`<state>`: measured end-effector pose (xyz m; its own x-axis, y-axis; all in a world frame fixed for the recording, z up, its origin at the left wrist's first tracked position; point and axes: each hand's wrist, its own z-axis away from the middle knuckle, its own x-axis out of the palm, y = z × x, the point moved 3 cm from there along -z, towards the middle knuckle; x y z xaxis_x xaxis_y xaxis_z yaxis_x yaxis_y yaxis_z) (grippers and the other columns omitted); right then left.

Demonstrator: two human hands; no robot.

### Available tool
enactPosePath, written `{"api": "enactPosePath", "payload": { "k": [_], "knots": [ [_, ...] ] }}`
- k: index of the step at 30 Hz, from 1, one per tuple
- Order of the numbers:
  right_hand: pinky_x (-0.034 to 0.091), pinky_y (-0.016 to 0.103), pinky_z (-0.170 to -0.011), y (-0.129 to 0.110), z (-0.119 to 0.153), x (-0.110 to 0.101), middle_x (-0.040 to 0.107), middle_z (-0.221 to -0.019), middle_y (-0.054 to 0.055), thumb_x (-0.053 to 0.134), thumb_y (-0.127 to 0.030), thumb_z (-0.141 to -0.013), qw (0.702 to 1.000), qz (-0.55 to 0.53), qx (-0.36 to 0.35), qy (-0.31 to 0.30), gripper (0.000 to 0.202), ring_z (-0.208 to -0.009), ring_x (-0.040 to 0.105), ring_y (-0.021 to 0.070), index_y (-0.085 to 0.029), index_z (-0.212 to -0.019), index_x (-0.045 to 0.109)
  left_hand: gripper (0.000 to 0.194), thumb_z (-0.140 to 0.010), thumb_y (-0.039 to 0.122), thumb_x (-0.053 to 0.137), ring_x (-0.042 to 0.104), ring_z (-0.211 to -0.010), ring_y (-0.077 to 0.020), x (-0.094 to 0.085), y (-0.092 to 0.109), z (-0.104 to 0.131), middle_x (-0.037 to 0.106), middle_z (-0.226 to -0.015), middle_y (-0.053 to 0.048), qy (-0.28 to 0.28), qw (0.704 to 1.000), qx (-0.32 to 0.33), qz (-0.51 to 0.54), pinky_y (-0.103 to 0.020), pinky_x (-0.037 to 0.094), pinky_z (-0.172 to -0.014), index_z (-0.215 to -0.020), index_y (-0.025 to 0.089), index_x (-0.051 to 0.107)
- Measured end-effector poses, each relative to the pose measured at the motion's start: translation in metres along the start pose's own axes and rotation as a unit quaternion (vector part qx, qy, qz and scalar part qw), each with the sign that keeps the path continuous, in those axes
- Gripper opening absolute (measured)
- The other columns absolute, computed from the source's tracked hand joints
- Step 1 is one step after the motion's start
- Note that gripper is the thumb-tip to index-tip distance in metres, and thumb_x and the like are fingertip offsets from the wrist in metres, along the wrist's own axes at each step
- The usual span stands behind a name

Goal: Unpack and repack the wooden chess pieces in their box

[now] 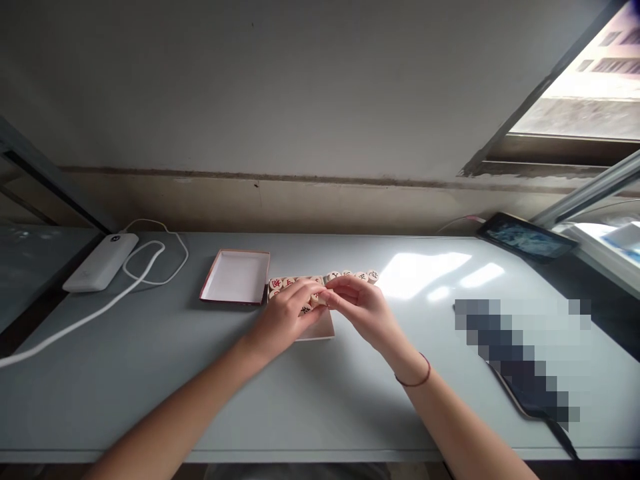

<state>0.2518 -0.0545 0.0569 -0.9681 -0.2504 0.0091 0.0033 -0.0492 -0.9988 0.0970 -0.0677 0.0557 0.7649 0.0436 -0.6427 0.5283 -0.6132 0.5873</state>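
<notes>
An open box [320, 331] sits on the desk, partly filled with round wooden Chinese chess pieces [275, 284] marked with red and black characters. Over the box, my left hand [287, 312] has its fingers and thumb closed around a pale chess piece [315, 301]. The fingertips of my right hand [360, 307] are pinched together at the same piece, meeting my left fingertips. Just behind my right hand stands a short row of more chess pieces [361, 275], partly hidden by it. My fingers cover much of the box's contents.
Left of the box lies its lid [237, 277], white inside with a red edge. A white power bank [101, 263] with a looping white cable [100, 310] is at the far left. A phone [525, 237] leans at the back right. A dark, pixelated object [520, 367] lies at right.
</notes>
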Motion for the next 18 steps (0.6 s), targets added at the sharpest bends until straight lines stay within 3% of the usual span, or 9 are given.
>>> {"api": "enactPosePath", "payload": {
  "k": [4,7,11,14,18],
  "knots": [
    [0.058,0.031,-0.067,0.002,-0.003,-0.012,0.070,-0.086,0.006,0.070,-0.052,-0.074,0.999,0.007,0.018,0.041,0.038,-0.073,0.068,0.0176,-0.018,-0.087,0.064,0.023,-0.086,0.019,0.059,0.063,-0.096,-0.0164,-0.002,-0.004,0.003,0.061,-0.107,-0.003,-0.007,0.999,-0.028,-0.040,-0.028,0.051,-0.084,-0.108,0.024,0.059],
    [0.057,0.029,-0.060,0.002,-0.005,-0.023,0.070,-0.089,0.008,0.067,-0.056,-0.075,0.997,0.024,0.024,0.073,0.041,-0.067,0.067,0.0164,-0.018,-0.089,0.063,0.013,-0.083,0.016,0.060,0.062,-0.093,-0.0157,0.000,-0.003,0.004,0.062,-0.102,-0.002,-0.042,0.997,-0.019,-0.055,-0.028,0.049,-0.083,-0.094,0.022,0.062],
    [0.057,0.031,-0.065,-0.002,-0.006,-0.029,0.068,-0.085,0.007,0.065,-0.055,-0.076,0.995,0.056,0.002,0.086,0.040,-0.069,0.066,0.0164,-0.016,-0.084,0.064,0.004,-0.081,0.016,0.062,0.061,-0.091,-0.0172,0.006,0.000,0.005,0.067,-0.092,0.000,-0.094,0.990,0.008,-0.109,-0.034,0.041,-0.088,-0.080,0.020,0.060],
    [0.057,0.034,-0.070,-0.001,-0.005,-0.028,0.066,-0.087,0.007,0.065,-0.050,-0.078,0.993,0.085,-0.004,0.076,0.035,-0.072,0.065,0.0170,-0.017,-0.089,0.064,0.005,-0.084,0.018,0.061,0.058,-0.095,-0.0197,0.012,0.000,0.007,0.069,-0.088,0.001,-0.126,0.979,0.020,-0.157,-0.039,0.035,-0.090,-0.079,0.020,0.061],
    [0.058,0.032,-0.073,-0.001,-0.001,-0.025,0.060,-0.102,0.007,0.060,-0.037,-0.082,0.985,0.165,-0.050,0.025,0.022,-0.081,0.064,0.0155,-0.020,-0.095,0.065,0.008,-0.087,0.023,0.060,0.054,-0.100,-0.0223,0.011,-0.001,0.006,0.069,-0.099,-0.001,-0.139,0.972,0.037,-0.187,-0.042,0.033,-0.089,-0.080,0.021,0.064]
  ]
}}
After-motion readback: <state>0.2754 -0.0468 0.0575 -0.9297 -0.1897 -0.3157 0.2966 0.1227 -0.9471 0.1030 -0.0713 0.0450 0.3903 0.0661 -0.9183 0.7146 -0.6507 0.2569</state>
